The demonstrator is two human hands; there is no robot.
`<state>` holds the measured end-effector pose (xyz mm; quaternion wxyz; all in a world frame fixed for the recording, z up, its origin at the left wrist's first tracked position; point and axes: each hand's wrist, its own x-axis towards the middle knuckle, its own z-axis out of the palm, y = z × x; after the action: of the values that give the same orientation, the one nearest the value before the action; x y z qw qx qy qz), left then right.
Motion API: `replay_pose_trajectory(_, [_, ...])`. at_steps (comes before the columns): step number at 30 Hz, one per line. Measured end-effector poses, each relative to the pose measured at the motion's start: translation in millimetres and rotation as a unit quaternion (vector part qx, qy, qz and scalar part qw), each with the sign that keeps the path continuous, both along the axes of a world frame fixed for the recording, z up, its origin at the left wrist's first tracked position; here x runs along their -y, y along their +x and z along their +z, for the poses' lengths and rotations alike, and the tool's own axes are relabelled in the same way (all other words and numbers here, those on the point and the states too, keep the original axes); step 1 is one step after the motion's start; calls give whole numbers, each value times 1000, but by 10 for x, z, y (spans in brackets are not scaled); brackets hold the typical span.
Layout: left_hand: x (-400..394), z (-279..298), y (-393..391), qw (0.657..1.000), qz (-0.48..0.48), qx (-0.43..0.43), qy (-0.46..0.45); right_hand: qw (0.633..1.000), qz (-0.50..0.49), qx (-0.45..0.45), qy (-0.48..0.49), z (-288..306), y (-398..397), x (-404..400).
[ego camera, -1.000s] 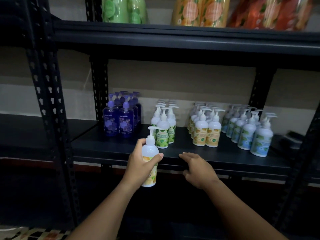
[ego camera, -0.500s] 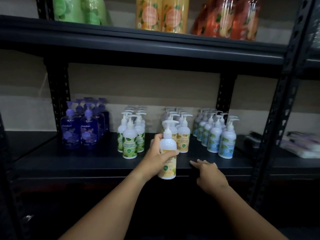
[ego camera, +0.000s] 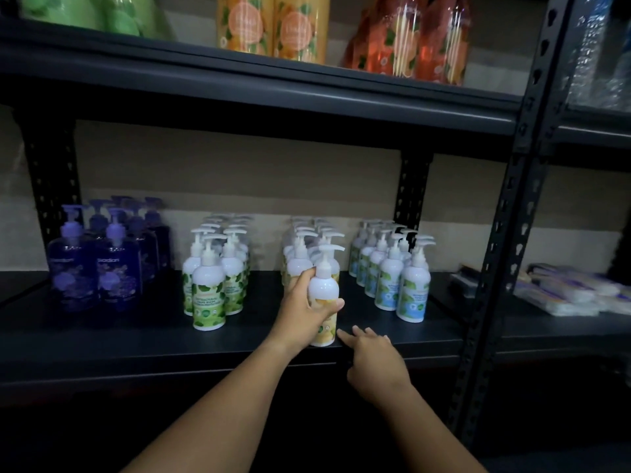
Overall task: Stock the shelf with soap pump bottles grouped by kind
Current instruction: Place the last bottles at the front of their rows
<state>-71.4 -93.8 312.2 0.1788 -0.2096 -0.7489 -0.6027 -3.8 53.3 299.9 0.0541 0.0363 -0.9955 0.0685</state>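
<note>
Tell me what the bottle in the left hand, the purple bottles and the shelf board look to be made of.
Yellow-label bottle in the left hand: likely opaque white plastic, smooth, soft sheen.
Purple bottles: probably clear plastic, glossy, dark liquid showing through.
Shelf board: matte black; metal or coated board, cannot tell.

1. We counted four groups of pump bottles on the middle shelf (ego camera: 102, 336): purple bottles (ego camera: 117, 271), green-label bottles (ego camera: 208, 295), yellow-label bottles (ego camera: 296, 264) and blue-label bottles (ego camera: 411, 295).
2. We saw one yellow-label bottle in hand (ego camera: 324, 302).
3. We counted two hands: left hand (ego camera: 300, 315), right hand (ego camera: 375, 367).
4. On the upper shelf (ego camera: 307, 87) we counted two orange bottles (ego camera: 273, 29).
5. We could not count the rows behind.
</note>
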Motion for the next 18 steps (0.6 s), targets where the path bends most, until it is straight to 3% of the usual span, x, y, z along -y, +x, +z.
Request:
replay_pose_trajectory(13, [-181,-136,-304,982,174,0,68,1000,-2,-25,-6,-98,-32,-15])
replay_pose_trajectory(18, [-221,-182,-403,977,208,-11,51,999,-8,-33,-11,-131,-21,-17])
